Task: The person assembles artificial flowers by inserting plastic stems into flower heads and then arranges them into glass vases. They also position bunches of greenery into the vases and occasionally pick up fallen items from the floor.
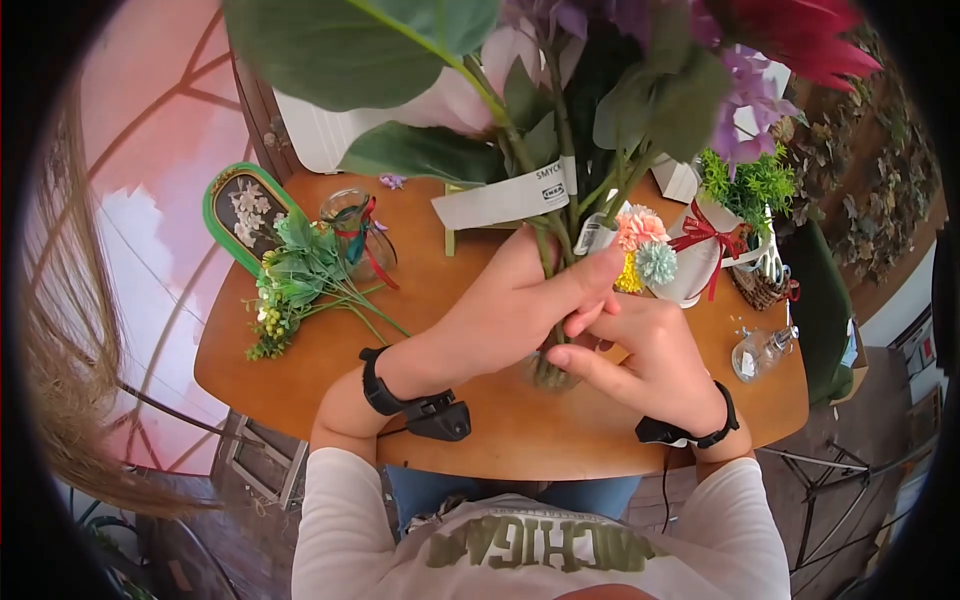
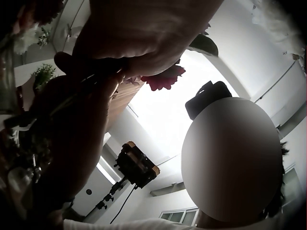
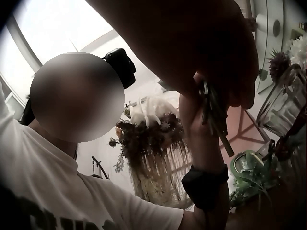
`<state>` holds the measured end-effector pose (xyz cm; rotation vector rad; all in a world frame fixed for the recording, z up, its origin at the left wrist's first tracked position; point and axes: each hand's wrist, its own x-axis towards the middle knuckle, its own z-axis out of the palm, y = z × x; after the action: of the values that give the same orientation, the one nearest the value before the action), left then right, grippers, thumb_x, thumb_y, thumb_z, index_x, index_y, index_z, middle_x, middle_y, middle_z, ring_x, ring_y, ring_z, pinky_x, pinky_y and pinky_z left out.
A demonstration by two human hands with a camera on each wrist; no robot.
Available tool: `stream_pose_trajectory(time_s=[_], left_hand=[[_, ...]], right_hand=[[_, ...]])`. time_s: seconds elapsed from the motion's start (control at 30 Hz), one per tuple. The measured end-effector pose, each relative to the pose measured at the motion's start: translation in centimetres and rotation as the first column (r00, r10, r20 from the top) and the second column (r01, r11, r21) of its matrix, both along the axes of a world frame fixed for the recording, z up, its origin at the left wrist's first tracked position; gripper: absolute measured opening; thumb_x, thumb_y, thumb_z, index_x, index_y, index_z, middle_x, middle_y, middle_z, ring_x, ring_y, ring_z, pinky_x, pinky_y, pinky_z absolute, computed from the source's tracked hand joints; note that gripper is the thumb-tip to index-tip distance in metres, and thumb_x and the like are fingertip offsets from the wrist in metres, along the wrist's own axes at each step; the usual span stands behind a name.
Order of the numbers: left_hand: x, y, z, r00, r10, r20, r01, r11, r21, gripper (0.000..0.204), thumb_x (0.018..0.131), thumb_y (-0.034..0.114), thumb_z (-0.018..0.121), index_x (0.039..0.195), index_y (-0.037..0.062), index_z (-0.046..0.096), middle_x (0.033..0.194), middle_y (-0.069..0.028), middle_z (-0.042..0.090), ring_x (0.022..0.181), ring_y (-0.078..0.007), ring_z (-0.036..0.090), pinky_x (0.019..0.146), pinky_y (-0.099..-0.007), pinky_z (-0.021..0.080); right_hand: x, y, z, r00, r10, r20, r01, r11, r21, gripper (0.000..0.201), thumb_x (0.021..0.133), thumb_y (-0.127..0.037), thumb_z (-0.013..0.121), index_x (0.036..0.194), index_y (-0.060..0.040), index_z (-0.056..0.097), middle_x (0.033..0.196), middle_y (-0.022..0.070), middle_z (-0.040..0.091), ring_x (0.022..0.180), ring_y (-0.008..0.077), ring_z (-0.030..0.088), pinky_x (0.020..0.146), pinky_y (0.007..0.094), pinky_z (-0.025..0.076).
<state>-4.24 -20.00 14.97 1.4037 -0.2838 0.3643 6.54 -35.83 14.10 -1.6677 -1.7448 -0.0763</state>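
Note:
A bouquet of flowers on long green stems (image 3: 218, 120) stands upright in front of me, held by both hands. My left hand (image 1: 505, 305) grips the stems from the left, its thumb laid across them. Just lower and to the right, my right hand (image 1: 650, 340) is curled round the same bunch, and the hands overlap. Above them spread large green leaves (image 1: 330, 50), purple blossoms (image 1: 745, 100) and a red flower (image 1: 800, 40). A white paper tag (image 1: 505, 203) hangs from one stem. The cut stem ends poke out under the hands.
On the wooden table (image 1: 500, 440), a green sprig (image 1: 295, 280) lies left beside a glass jar (image 1: 345, 210) with red ribbon and a green oval frame (image 1: 213, 215). To the right are pastel flowers (image 1: 655, 262), a white container (image 1: 690, 280) with a red bow and a glass bottle (image 1: 752, 360).

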Motion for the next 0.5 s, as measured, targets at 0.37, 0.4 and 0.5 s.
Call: stream_pose_trajectory(time_s=[0.37, 0.4, 0.5], left_hand=[[0.0, 0.3, 0.2, 0.989, 0.086, -0.118, -0.098, 0.990, -0.099, 0.021, 0.107, 0.025, 0.059, 0.107, 0.0055, 0.053, 0.074, 0.0044, 0.045, 0.055, -0.0031, 0.036, 0.049, -0.0210, 0.032], [0.2, -0.1, 0.1, 0.987, 0.044, -0.157, -0.057, 0.995, -0.084, 0.016, 0.107, 0.019, 0.058, 0.109, 0.0047, 0.053, 0.077, 0.0032, 0.046, 0.055, -0.0029, 0.036, 0.049, -0.0199, 0.031], [0.5, -0.8, -0.1, 0.980, 0.083, -0.183, -0.062, 0.991, 0.119, 0.022, 0.108, 0.025, 0.057, 0.113, 0.0040, 0.055, 0.077, 0.0036, 0.050, 0.057, -0.0024, 0.039, 0.050, -0.0209, 0.033]], right_hand=[[1.5, -0.8, 1.1, 0.899, -0.013, -0.438, 0.138, 0.957, 0.254, 0.018, 0.095, -0.014, 0.075, 0.102, 0.0011, 0.069, 0.079, 0.0013, 0.068, 0.067, 0.0074, 0.063, 0.060, 0.0237, 0.049], [1.7, -0.6, 1.1, 0.837, 0.025, -0.546, 0.125, 0.964, 0.236, 0.020, 0.095, -0.015, 0.075, 0.104, 0.0012, 0.068, 0.080, 0.0008, 0.068, 0.069, 0.0071, 0.063, 0.061, 0.0234, 0.049], [2.5, -0.4, 0.9, 0.737, -0.015, -0.676, 0.156, 0.976, 0.149, 0.025, 0.098, -0.024, 0.073, 0.104, -0.0006, 0.069, 0.077, -0.0001, 0.065, 0.069, 0.0065, 0.062, 0.060, 0.0221, 0.048]])
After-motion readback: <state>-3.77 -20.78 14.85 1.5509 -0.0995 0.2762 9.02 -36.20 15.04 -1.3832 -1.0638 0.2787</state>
